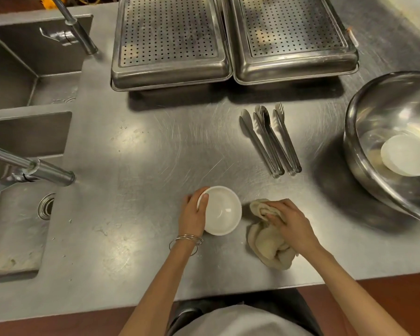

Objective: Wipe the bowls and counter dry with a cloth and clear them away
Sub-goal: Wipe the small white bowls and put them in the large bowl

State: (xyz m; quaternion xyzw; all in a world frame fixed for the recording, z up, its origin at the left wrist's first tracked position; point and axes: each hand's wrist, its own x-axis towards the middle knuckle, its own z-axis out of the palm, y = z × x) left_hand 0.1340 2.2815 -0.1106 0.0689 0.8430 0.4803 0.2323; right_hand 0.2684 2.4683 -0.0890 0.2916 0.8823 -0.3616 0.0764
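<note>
Scratched steel tabletop [155,151]: my left hand [192,217] fingers grip small white round bowl [221,210] rim; right hand [291,224] fingers clutch crumpled beige cloth [264,243] beside it.

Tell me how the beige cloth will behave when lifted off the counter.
The cloth lies crumpled in soft folds under the right hand, so it will likely droop limply. It looks thick, perhaps damp, so maybe slightly heavy.

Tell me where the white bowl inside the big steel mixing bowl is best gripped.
Probably by its raised rim, reaching down from above: the white bowl lies tilted against the mixing bowl wall, whose high sides block any sideways approach.
</note>
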